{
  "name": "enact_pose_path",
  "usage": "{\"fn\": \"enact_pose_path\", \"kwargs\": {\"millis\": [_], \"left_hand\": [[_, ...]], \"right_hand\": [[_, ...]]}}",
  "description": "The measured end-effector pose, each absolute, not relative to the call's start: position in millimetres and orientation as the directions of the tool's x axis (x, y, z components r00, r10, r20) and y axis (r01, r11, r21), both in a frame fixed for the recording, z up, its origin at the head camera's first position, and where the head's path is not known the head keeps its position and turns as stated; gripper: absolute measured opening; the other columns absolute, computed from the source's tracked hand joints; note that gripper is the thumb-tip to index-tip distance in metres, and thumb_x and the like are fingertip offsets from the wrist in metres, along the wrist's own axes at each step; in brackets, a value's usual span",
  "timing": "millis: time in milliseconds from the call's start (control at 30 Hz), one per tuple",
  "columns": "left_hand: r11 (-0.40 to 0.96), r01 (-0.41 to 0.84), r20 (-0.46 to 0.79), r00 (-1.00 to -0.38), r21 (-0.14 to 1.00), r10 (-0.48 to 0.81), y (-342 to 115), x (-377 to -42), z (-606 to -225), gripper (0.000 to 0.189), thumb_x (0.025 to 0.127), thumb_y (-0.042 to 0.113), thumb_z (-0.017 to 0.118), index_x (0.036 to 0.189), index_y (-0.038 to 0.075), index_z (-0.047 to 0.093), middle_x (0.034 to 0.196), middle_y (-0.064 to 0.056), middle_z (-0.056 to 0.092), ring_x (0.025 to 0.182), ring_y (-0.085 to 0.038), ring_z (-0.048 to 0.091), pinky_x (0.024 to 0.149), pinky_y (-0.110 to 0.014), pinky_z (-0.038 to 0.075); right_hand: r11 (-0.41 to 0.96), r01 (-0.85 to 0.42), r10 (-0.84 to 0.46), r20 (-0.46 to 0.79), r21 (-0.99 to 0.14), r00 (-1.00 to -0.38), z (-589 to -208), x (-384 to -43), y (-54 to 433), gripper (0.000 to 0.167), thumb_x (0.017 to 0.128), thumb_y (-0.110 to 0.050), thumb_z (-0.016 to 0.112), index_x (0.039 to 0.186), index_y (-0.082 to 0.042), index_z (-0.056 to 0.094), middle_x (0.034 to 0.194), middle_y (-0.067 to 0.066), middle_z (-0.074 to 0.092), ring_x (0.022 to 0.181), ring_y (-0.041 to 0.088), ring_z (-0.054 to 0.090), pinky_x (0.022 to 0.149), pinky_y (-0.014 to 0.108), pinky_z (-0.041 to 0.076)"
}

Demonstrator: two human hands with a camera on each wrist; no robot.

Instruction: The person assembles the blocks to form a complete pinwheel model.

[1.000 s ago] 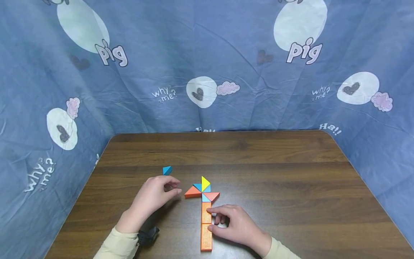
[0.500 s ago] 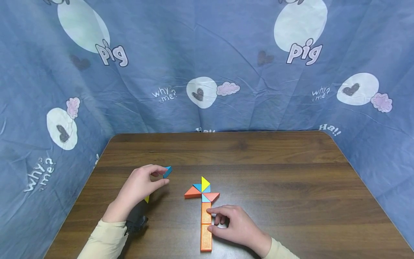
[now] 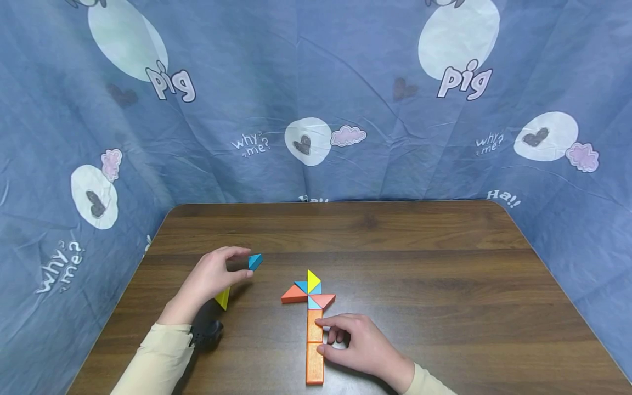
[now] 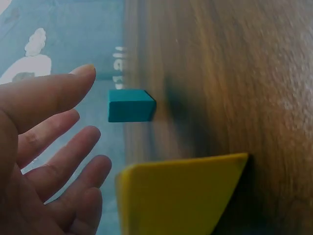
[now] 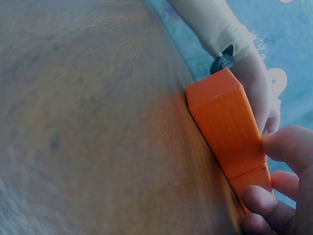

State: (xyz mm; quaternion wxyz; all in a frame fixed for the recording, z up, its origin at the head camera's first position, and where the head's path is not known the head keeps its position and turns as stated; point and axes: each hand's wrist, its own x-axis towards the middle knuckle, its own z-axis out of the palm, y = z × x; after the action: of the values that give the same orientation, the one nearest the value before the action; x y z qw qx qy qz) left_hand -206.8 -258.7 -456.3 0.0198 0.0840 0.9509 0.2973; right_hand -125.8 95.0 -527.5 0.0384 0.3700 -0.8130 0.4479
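Head view: a fan (image 3: 315,289) of six triangles (one yellow, three blue, two red) is lying on the table (image 3: 444,263), serving here as the landmark. Directly on its near side, the upper block (image 3: 314,325) and the lower block (image 3: 314,363), both orange, are running in line toward the person, end to end, the upper one touching the fan. To the left of the fan and a little beyond it, the blue block (image 3: 254,262) is lying; farther left and slightly nearer than the fan, the yellow block (image 3: 222,299) is showing in part from behind the left hand (image 3: 212,275). That hand is hovering at the blue block, thumb and forefinger parted and grasping nothing. The right hand (image 3: 362,343), on the near right of the fan, is resting its forefinger against the upper block and its thumb against the lower (touching, not gripping).

Left wrist view: the left fingers are spreading loosely, and a gap is separating them from the blue block; the yellow block is filling the foreground.

Right wrist view: the right thumb is touching the lower block, while other fingertips are lying along the upper block, nearer the fan. The left forearm, sleeved, is appearing behind.
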Motion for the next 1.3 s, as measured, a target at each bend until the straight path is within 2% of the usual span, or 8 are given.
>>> {"fn": "enact_pose_path", "kwargs": {"millis": [300, 667, 933, 1300], "left_hand": [[0.817, 0.114, -0.050, -0.984, 0.565, 0.172, -262.2, -217.4, -466.9, 0.058, 0.084, 0.033, 0.079, 0.134, 0.011, 0.062, 0.133, -0.014, 0.059, 0.122, -0.036, 0.053, 0.096, -0.057, 0.042], [0.815, 0.105, -0.051, -0.985, 0.569, 0.163, -262.4, -219.9, -470.7, 0.054, 0.085, 0.032, 0.078, 0.132, 0.011, 0.063, 0.127, -0.012, 0.063, 0.118, -0.034, 0.057, 0.095, -0.055, 0.044], [0.817, 0.104, -0.048, -0.986, 0.567, 0.159, -261.7, -221.2, -473.3, 0.053, 0.085, 0.033, 0.079, 0.130, 0.011, 0.064, 0.122, -0.012, 0.065, 0.114, -0.033, 0.059, 0.092, -0.053, 0.045], [0.823, 0.097, -0.038, -0.989, 0.559, 0.143, -259.0, -222.0, -475.3, 0.042, 0.086, 0.031, 0.078, 0.121, 0.011, 0.069, 0.117, -0.011, 0.068, 0.110, -0.032, 0.061, 0.091, -0.053, 0.046]], "right_hand": [[0.330, -0.639, -0.566, 0.396, -0.695, -0.723, -528.1, -125.9, 95.1, 0.037, 0.080, -0.022, 0.081, 0.116, -0.017, 0.072, 0.077, -0.017, 0.061, 0.069, -0.003, 0.056, 0.066, 0.013, 0.046], [0.333, -0.624, -0.567, 0.379, -0.707, -0.732, -527.6, -126.4, 94.9, 0.037, 0.081, -0.023, 0.081, 0.116, -0.018, 0.072, 0.077, -0.018, 0.061, 0.069, -0.003, 0.055, 0.065, 0.013, 0.046], [0.312, -0.654, -0.563, 0.421, -0.689, -0.711, -528.8, -127.1, 95.2, 0.037, 0.081, -0.022, 0.081, 0.116, -0.017, 0.071, 0.077, -0.017, 0.061, 0.069, -0.003, 0.055, 0.065, 0.012, 0.045], [0.310, -0.667, -0.562, 0.436, -0.677, -0.703, -528.3, -126.5, 95.4, 0.037, 0.080, -0.021, 0.081, 0.116, -0.017, 0.071, 0.078, -0.017, 0.061, 0.069, -0.004, 0.055, 0.066, 0.012, 0.045]]}}
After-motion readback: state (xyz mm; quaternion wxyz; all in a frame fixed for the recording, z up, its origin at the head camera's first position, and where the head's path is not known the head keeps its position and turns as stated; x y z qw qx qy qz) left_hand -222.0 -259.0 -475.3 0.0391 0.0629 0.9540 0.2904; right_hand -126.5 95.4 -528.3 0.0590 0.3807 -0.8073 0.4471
